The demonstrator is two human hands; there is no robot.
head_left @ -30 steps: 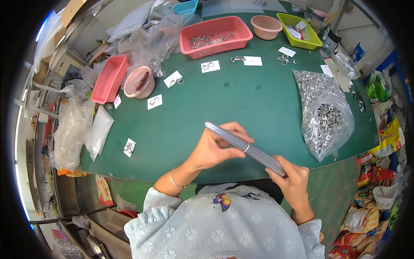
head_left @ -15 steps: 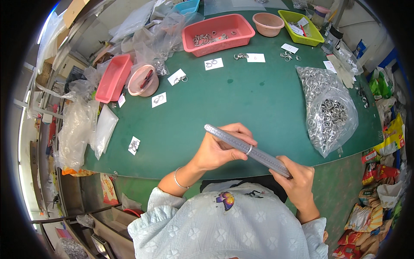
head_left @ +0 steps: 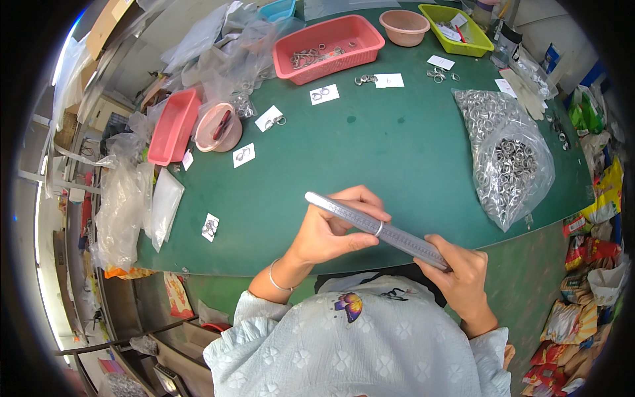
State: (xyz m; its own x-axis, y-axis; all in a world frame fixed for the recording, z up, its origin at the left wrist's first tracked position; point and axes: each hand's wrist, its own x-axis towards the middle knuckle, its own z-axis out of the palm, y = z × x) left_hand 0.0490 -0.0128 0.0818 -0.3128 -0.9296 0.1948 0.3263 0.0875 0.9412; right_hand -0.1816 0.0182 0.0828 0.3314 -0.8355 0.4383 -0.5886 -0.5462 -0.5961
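A grey metal ring mandrel (head_left: 344,212), marked with fine graduations, slants over the table's front edge. One slim silver ring (head_left: 380,229) sits around it, a bit past the middle toward the thick end. My right hand (head_left: 458,270) is closed around that thick lower-right end. My left hand (head_left: 334,233) is closed about the ring, its thumb and a finger at the ring on either side of the mandrel. The narrow end of the mandrel reaches up-left past my left knuckles. Some of the left fingers are hidden behind the mandrel.
Clear bags full of rings (head_left: 509,165) lie at the right. White slips (head_left: 324,94) with rings run along the far and left sides. Beyond stand a red basket (head_left: 329,69), a pink bowl (head_left: 404,30) and a yellow-green basket (head_left: 456,46). Plastic bags (head_left: 119,205) hang at the left.
The view has shifted slightly, so the table's things sit a little differently in the picture. Both hands keep their hold on the mandrel and ring, with hardly any movement.
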